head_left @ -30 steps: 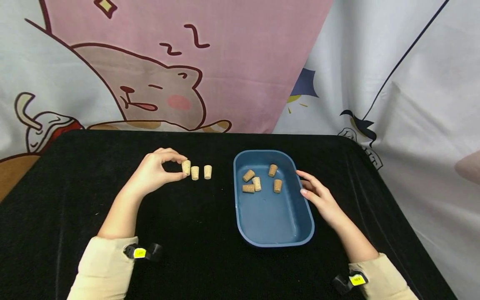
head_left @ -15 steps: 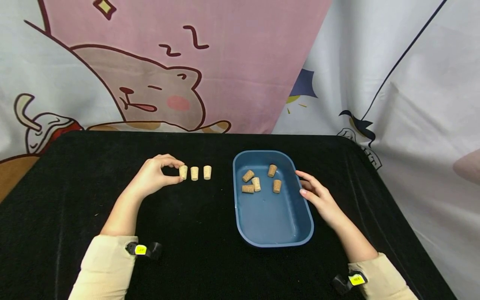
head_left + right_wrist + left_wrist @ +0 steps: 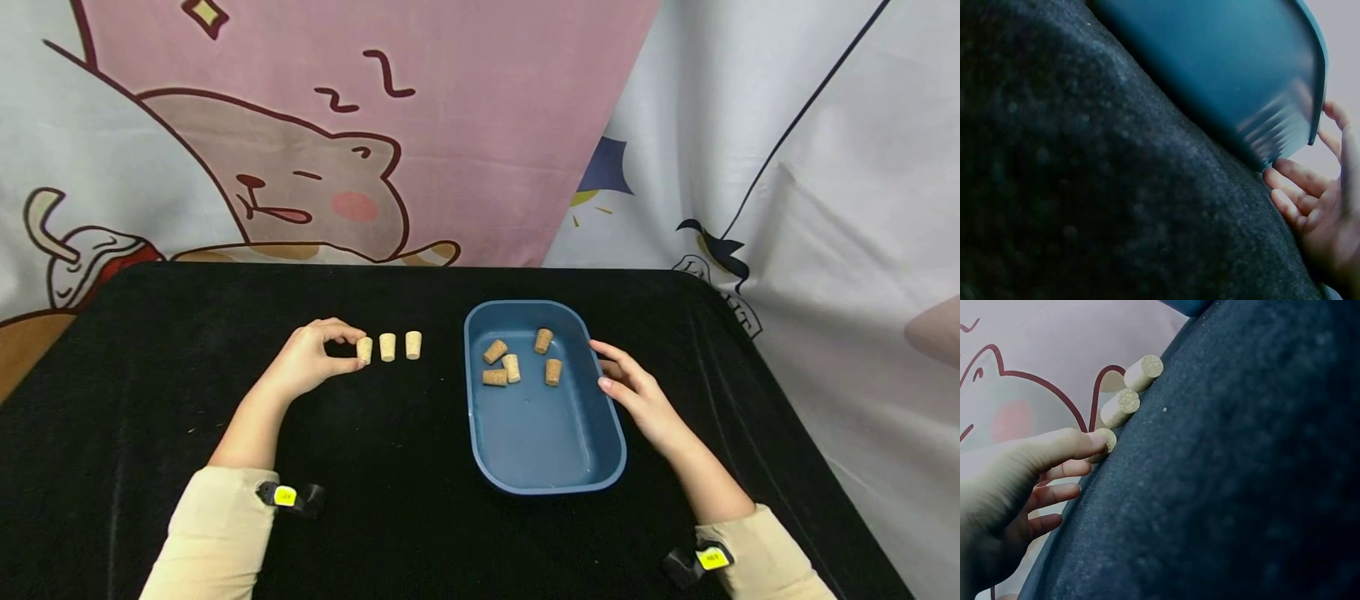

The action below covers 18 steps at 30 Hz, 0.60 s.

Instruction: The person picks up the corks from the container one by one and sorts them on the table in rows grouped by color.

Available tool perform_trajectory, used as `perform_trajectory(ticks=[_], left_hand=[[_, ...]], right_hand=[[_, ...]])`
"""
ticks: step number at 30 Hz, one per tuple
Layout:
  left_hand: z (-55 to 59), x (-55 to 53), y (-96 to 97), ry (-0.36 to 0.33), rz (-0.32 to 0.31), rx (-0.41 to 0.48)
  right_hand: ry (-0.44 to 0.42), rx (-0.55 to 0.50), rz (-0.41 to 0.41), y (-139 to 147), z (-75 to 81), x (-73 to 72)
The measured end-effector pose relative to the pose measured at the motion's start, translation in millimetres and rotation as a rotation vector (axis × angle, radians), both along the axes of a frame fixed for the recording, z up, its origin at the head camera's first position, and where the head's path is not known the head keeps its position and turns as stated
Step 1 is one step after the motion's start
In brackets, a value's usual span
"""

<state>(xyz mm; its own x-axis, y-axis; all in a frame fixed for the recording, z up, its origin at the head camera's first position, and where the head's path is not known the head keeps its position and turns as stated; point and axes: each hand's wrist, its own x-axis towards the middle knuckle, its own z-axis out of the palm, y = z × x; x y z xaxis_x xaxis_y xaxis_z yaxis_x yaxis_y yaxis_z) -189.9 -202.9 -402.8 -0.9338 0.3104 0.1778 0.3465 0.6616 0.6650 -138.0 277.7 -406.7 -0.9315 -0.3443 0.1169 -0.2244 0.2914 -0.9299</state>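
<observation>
My left hand (image 3: 309, 358) pinches a pale cork (image 3: 364, 350) between thumb and fingertips. The cork stands on the black cloth at the left end of a short row. To its right stand two more upright corks, the middle cork (image 3: 387, 347) and the end cork (image 3: 413, 345), with small gaps between. In the left wrist view the thumb covers part of the pinched cork (image 3: 1110, 440). Beside the blue plastic tub (image 3: 547, 450), my right hand (image 3: 637, 393) rests its fingertips on the right wall, near the rim. The right wrist view shows these loosely bent fingers (image 3: 1300, 181) touching the tub's outside.
Several browner corks (image 3: 495, 352) lie scattered in the far half of the tub. Black cloth (image 3: 375, 500) covers the table, whose far edge meets a printed curtain (image 3: 480, 167). Each sleeve carries a small black camera (image 3: 292, 497).
My left hand has brought its cork left and a little nearer, away from the middle cork, widening the gap. The right hand and the tub stay where they were.
</observation>
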Motion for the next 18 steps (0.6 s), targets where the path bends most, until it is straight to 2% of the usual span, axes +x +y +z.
perform_trajectory(ticks=[6, 18], left_hand=[[-4.1, -0.8, -0.9, 0.009, 0.006, 0.018], [-5.3, -1.0, -1.8, -0.024, 0.018, 0.028]], right_hand=[[-0.002, 0.013, -0.005, 0.6, -0.1, 0.7], [-0.003, 0.016, 0.0, 1.0, -0.3, 0.7]])
